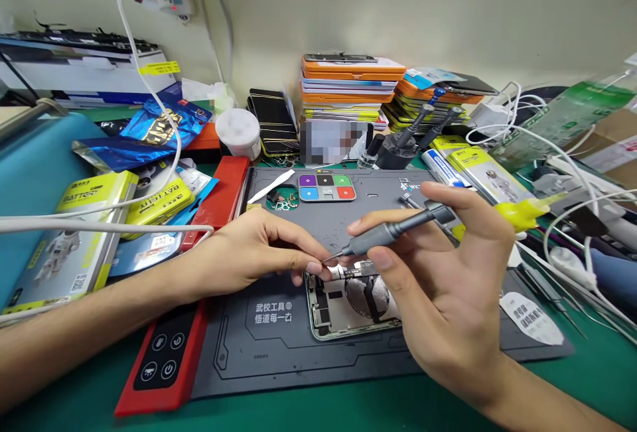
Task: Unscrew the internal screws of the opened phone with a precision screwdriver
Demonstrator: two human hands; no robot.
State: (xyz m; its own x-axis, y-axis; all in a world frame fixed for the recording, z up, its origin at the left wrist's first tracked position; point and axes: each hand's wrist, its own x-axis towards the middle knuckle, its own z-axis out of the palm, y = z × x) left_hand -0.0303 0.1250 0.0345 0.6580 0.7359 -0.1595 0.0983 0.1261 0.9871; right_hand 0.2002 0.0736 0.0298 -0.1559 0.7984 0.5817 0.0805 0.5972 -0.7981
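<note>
My right hand (448, 279) is closed around a grey precision screwdriver (385, 233), with the index finger up by its end cap. The driver's tip points left and down, meeting the fingertips of my left hand (259, 249). Those left fingers are pinched together at the tip; whatever small thing may be between them is hidden. Beneath both hands lies an opened smartphone (321, 332), its inner parts and a round ring area showing. My right hand covers its right end. The phone rests on a dark grey work mat (279, 365).
A colour-marked screw tray (326, 196) and a white spudger (271, 186) lie behind the phone. A red bar with buttons (169, 352) runs along the left. Battery boxes (79, 226), a screwdriver stand (398, 150), stacked cases (351, 87) and white cables (572, 146) surround the mat.
</note>
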